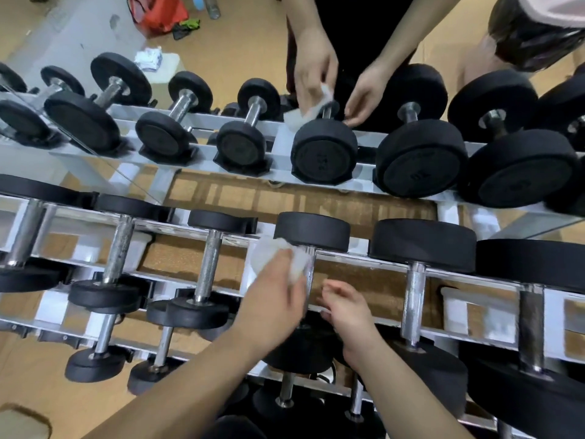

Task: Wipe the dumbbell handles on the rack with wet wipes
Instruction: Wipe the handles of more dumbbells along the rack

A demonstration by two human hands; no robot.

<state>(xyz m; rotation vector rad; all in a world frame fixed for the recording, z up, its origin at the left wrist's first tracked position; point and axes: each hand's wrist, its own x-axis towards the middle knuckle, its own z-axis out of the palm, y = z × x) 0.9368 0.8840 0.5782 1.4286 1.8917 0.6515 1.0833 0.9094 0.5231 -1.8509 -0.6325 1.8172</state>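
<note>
On the upper tier of the white rack [389, 264], close in front of a mirror [240, 42], a row of black-headed dumbbells lies with chrome handles pointing away from the person. The left hand [272, 289] grasps a crumpled white wet wipe [278, 258] and presses it against the handle [309, 280] of the middle dumbbell [311, 231], just below its far head; the wipe bunches between the fingers and the chrome bar. The right hand [348, 312] sits just to the right of the same handle, near its closer end, with fingers loosely curled and nothing held in them; whether it touches the bar cannot be told. A smaller dumbbell [207, 267] lies to the left and a heavier one [413, 305] to the right, both apart from the hands. More dumbbells rest on a lower tier beneath the forearms. The mirror shows the same rack, both hands and the wipe from the opposite side, with a red bag [161, 12] on the floor behind.
</note>
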